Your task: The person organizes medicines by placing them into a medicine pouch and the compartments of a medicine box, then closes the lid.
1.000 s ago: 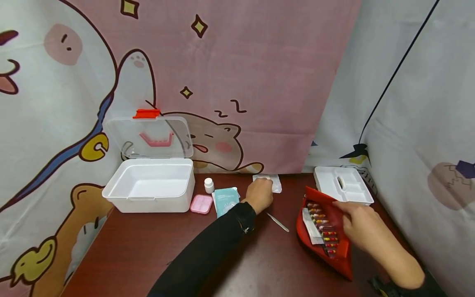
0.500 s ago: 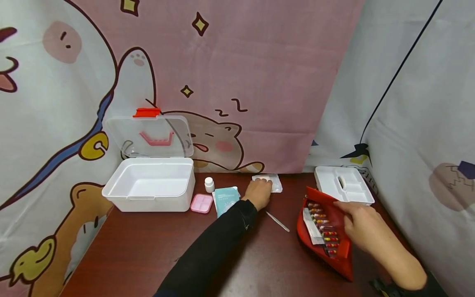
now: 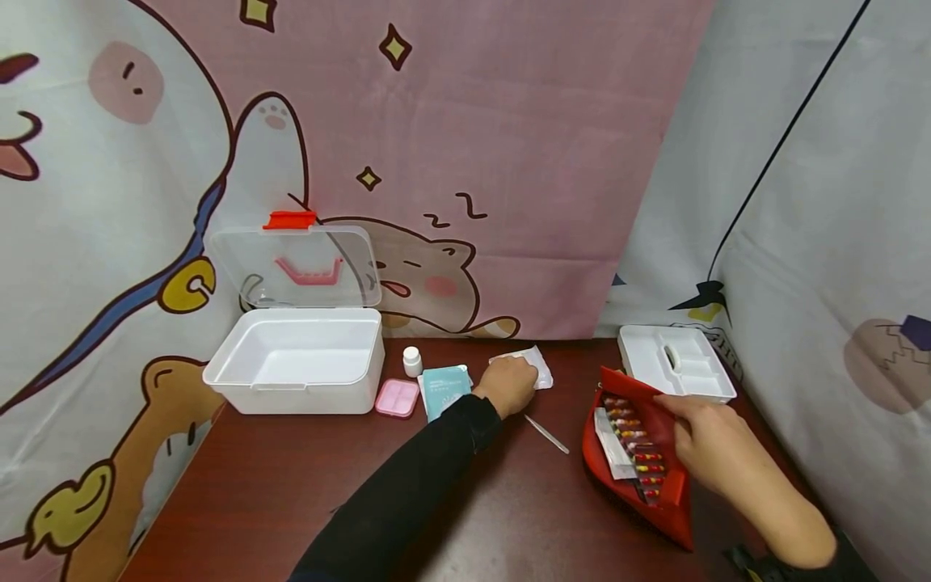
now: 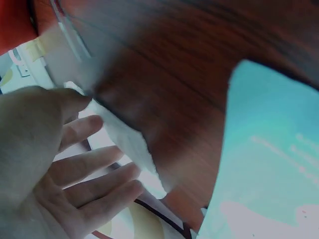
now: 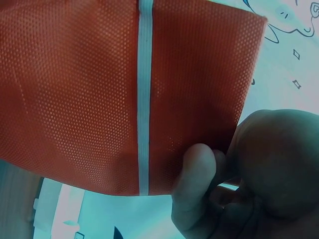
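A translucent white packet [image 3: 539,368] lies at the back of the table, its near edge pinched between the thumb and fingers of my left hand [image 3: 509,385]. In the left wrist view, that packet [image 4: 130,142] crosses behind the fingers. My right hand [image 3: 709,436] grips the flap of a red pouch [image 3: 672,509] and holds it open. Inside show blister strips of capsules [image 3: 640,444] and a white paper packet [image 3: 612,443]. In the right wrist view, thumb and finger pinch the edge of the mesh-textured pouch [image 5: 194,89].
Left of the left hand are a teal sachet [image 3: 445,390], a pink pill case [image 3: 397,398], a white bottle [image 3: 412,361] and an open white box [image 3: 294,396] with its lid raised. Tweezers [image 3: 547,434] lie between the hands. A white compartment tray [image 3: 647,368] stands behind the pouch.
My left hand has taken hold of the white packet; the packet has turned and its right corner has shifted slightly. The right hand and the pouch stay in place.
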`<state>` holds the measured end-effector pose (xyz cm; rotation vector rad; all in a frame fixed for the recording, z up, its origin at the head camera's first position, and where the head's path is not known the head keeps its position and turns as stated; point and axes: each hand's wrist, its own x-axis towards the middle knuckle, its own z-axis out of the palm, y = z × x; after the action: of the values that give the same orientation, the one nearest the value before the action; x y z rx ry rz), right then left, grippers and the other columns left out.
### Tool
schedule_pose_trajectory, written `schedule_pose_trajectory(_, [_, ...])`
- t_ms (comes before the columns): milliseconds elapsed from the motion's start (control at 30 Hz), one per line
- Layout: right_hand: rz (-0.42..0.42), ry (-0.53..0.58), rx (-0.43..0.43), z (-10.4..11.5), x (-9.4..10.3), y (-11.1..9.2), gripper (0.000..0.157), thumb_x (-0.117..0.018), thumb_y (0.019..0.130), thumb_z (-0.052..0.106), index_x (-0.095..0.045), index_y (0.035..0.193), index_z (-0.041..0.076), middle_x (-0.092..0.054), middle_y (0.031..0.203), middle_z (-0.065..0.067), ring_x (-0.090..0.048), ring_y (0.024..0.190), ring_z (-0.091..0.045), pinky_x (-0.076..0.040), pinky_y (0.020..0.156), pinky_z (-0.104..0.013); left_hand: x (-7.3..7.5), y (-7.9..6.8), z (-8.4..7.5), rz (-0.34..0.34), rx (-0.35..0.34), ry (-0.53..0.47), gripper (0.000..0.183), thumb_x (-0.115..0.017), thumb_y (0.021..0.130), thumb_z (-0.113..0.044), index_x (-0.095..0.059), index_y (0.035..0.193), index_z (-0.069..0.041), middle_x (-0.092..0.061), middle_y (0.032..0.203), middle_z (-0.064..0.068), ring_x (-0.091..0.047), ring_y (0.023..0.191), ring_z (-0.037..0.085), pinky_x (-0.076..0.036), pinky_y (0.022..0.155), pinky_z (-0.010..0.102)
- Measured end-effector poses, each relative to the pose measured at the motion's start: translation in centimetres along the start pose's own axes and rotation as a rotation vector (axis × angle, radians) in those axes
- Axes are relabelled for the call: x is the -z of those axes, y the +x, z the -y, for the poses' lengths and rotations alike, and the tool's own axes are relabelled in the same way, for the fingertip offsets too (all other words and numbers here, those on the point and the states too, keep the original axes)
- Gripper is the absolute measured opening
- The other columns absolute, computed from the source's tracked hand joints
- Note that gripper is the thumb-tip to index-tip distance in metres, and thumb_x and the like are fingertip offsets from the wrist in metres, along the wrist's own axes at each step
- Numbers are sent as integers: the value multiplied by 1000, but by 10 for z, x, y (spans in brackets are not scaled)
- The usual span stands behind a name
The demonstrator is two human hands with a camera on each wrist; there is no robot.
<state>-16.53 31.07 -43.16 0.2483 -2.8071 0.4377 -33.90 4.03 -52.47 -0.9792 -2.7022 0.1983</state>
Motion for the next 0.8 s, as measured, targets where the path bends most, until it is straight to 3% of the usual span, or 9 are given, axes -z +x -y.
schedule_pose_trajectory(267, [22, 2, -18, 1, -1, 0, 39, -63, 92, -4, -79, 127, 0, -79, 120, -31, -76, 110, -51, -58, 91, -70, -2, -6, -1, -10, -55, 4, 18, -69, 105, -17, -85, 101, -23, -84, 99, -2, -79, 86, 17, -64, 71, 35])
schedule_pose_trajectory(400, [24, 0, -25, 1, -2, 0, 39, -63, 92, -4, -79, 127, 0, -79, 120, -30, -76, 111, -51, -58, 92, -70, -5, -8, -1, -14, -72, -16, 13, -70, 105, -21, -83, 105, -20, -83, 98, -1, -78, 84, 18, -63, 72, 35])
schedule_pose_trajectory(700, [20, -4, -14, 1, -2, -1, 38, -62, 92, -4, -80, 126, 0, -79, 118, -31, -76, 108, -51, -59, 91, -69, -6, -10, 4, 21, -24, -118, 22, -74, 103, -25, -74, 121, -12, -82, 104, 4, -80, 94, 21, -65, 82, 38])
schedule_pose_trajectory(800, [16, -4, -12, 1, -1, 0, 39, -62, 91, -5, -80, 126, 0, -79, 118, -30, -76, 108, -51, -59, 91, -69, -8, -9, 6, 6, 20, -191, 28, -71, 105, -27, -66, 126, -10, -80, 100, 7, -80, 90, 23, -65, 78, 39])
